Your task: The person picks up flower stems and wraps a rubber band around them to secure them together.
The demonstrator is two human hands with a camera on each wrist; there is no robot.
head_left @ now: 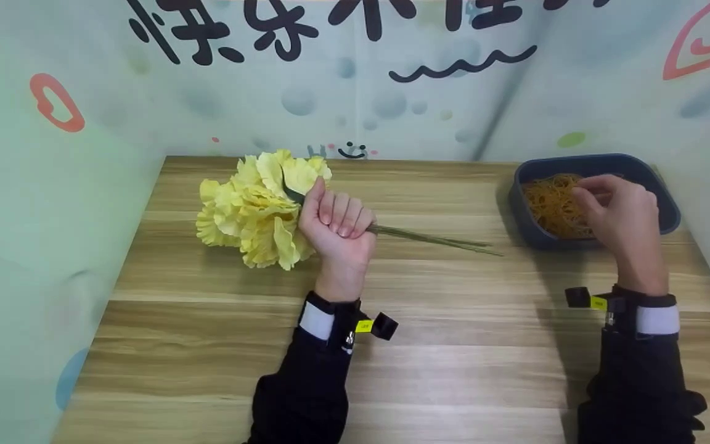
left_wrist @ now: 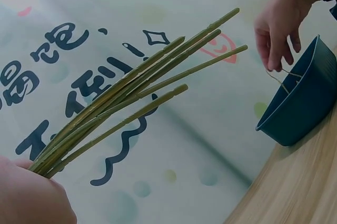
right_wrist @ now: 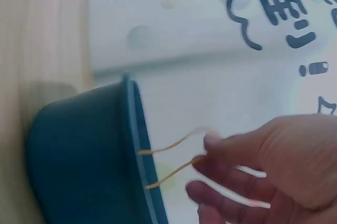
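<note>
My left hand (head_left: 339,231) grips a bunch of yellow artificial flowers (head_left: 250,213) by the stems, just below the blooms. The blooms lie to the left of the fist; thin green stems (head_left: 432,237) stick out to its right. In the left wrist view the several stem ends (left_wrist: 131,84) fan apart. Over a dark blue box (head_left: 524,225), my right hand (head_left: 626,213) pinches a rubber band (right_wrist: 180,170) between thumb and fingertips. Two strands of it run down to the box rim in the right wrist view. A heap of tan rubber bands (head_left: 549,200) fills the box.
The wood-grain table (head_left: 453,357) runs back to a printed backdrop (head_left: 355,105) with dark lettering and hearts. Another pale printed panel (head_left: 53,216) stands along the left side. The box sits at the table's back right corner.
</note>
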